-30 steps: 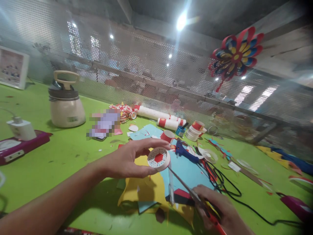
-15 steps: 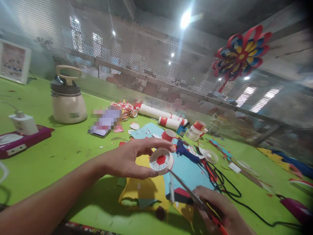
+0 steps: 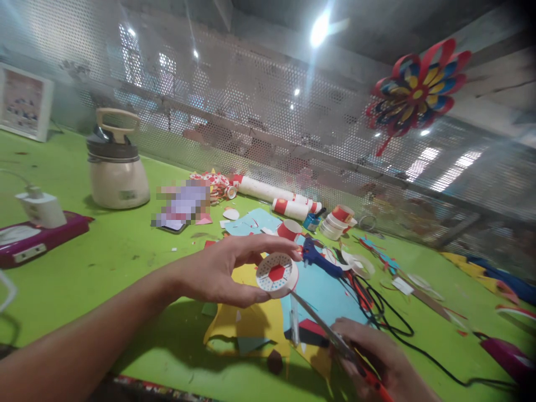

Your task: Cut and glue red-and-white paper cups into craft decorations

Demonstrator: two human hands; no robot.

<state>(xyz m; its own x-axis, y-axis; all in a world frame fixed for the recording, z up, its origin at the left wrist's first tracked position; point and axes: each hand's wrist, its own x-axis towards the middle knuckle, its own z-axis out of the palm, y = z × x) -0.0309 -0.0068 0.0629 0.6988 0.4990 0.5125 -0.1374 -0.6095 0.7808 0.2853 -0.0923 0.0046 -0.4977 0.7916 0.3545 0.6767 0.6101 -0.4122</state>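
Note:
My left hand (image 3: 226,273) grips a cut-down paper cup (image 3: 276,274) between thumb and fingers. Its round face, with a red hexagon and small dots, is turned toward me. In my right hand (image 3: 372,357) are scissors (image 3: 330,332) with red-orange handles, their blades pointing up and left. The blade tip is at the cup's lower right rim; whether it touches cannot be told. Under both hands lie yellow paper (image 3: 247,324) and light blue paper (image 3: 330,296). A blue glue gun (image 3: 320,259) rests just beyond the cup.
Behind are a red paper cup (image 3: 288,229), stacked cup pieces (image 3: 336,222), white-red rolls (image 3: 291,208) and a phone (image 3: 184,206). A black cord (image 3: 389,326) loops at right. At left stand a beige bottle (image 3: 118,173) and a purple power strip (image 3: 42,240).
Almost nothing differs. The camera view shifts very slightly, while both hands, the cup and the scissors keep nearly the same places.

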